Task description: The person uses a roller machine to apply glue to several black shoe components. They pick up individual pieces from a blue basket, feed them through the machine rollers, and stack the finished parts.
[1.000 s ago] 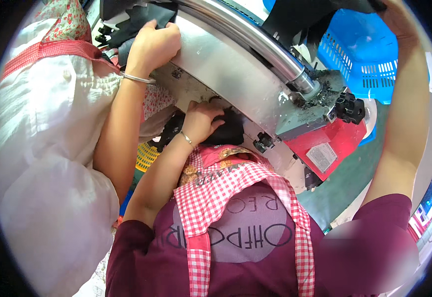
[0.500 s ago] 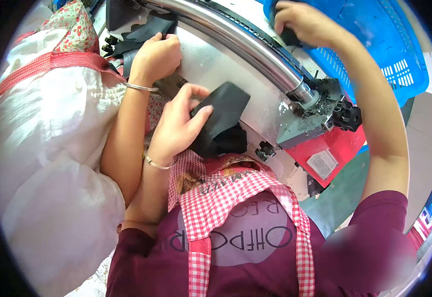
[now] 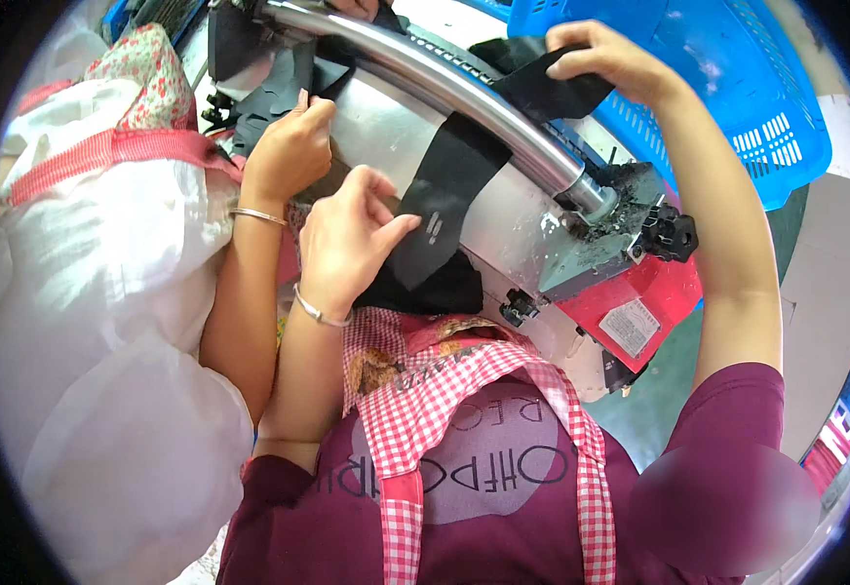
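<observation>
Vanishing at the roller (image 3: 444,85) is a black strip (image 3: 444,195).

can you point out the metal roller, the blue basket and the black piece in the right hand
Metal roller (image 3: 483,105): head view, on its shiny mid-length.
Blue basket (image 3: 727,88): head view, on its bare inside.
Black piece (image 3: 569,95): head view, on its flat face.

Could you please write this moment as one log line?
left hand: thumb at flat black strip; right hand: gripping floppy black piece; between: shiny cylindrical metal bar
</observation>
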Action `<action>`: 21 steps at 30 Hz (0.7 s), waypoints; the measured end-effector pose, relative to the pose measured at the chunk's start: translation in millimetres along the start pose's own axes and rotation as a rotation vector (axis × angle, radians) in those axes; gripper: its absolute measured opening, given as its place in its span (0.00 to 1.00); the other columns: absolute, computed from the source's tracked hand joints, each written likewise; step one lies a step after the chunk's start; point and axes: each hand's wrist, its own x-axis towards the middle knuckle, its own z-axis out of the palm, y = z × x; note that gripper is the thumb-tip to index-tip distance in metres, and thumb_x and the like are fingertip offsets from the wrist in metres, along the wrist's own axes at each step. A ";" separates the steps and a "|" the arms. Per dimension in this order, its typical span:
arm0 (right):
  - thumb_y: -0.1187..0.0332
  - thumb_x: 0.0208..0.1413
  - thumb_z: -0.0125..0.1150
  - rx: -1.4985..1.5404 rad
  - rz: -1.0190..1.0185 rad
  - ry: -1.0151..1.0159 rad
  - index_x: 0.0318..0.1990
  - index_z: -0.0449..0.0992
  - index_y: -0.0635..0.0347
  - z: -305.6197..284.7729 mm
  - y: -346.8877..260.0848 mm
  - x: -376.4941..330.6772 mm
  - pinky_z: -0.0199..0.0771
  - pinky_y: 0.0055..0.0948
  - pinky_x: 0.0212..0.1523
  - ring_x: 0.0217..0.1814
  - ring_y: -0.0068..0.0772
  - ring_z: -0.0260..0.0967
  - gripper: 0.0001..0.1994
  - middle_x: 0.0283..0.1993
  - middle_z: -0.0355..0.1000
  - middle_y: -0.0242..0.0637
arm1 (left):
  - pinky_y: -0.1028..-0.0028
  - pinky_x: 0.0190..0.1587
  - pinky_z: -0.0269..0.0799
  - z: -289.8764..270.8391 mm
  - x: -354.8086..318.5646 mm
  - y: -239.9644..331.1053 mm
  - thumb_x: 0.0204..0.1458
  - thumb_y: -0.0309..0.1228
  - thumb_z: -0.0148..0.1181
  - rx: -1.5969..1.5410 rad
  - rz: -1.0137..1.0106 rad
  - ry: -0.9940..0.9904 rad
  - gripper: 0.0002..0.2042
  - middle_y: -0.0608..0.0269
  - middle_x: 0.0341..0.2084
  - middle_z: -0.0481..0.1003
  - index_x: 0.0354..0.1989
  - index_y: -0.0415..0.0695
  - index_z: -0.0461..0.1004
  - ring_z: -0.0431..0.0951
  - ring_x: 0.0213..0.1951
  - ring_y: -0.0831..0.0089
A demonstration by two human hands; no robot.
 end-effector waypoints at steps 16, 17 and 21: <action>0.75 0.46 0.62 -1.224 -0.463 0.252 0.34 0.74 0.62 39.3 -275.1 -173.4 0.70 0.31 0.31 0.30 0.30 0.69 0.07 0.30 0.73 0.37 | 0.66 0.58 0.64 -54.9 47.8 126.0 0.40 0.45 0.81 -0.320 1.183 0.520 0.52 0.56 0.64 0.67 0.72 0.40 0.56 0.69 0.54 0.68; 0.75 0.46 0.62 -1.340 -0.502 0.291 0.35 0.74 0.62 44.3 -283.1 -184.6 0.70 0.31 0.31 0.30 0.31 0.70 0.08 0.30 0.73 0.37 | 0.67 0.57 0.64 -57.9 48.8 132.5 0.39 0.46 0.81 -0.344 1.219 0.502 0.55 0.56 0.65 0.65 0.74 0.40 0.53 0.68 0.52 0.69; 0.75 0.46 0.61 -1.061 0.084 0.484 0.51 0.74 0.60 104.9 -345.4 -205.5 0.73 0.32 0.35 0.34 0.37 0.73 0.21 0.34 0.75 0.43 | 0.67 0.66 0.57 -45.6 27.8 130.8 0.38 0.42 0.82 -0.319 0.993 0.389 0.47 0.62 0.59 0.74 0.68 0.43 0.63 0.70 0.62 0.68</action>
